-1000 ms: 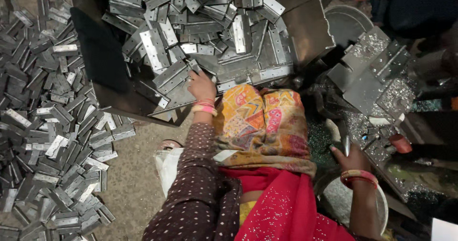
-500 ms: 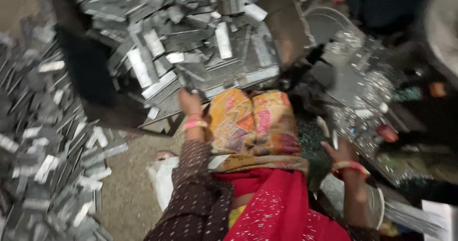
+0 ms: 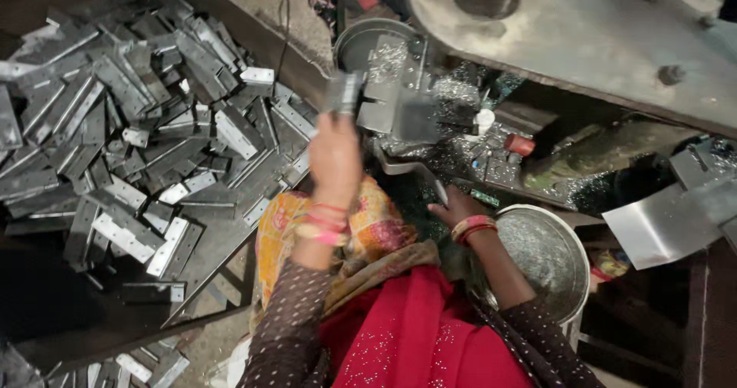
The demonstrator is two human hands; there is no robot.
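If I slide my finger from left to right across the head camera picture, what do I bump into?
Pile of grey metal plates → left hand holding a metal piece → right hand → round metal bucket → bent metal sheet.

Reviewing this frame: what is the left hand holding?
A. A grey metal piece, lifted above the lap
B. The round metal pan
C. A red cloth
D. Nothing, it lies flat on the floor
A: the left hand is raised with a blurred grey metal piece gripped at its fingertips, clear of the pile of similar pieces.
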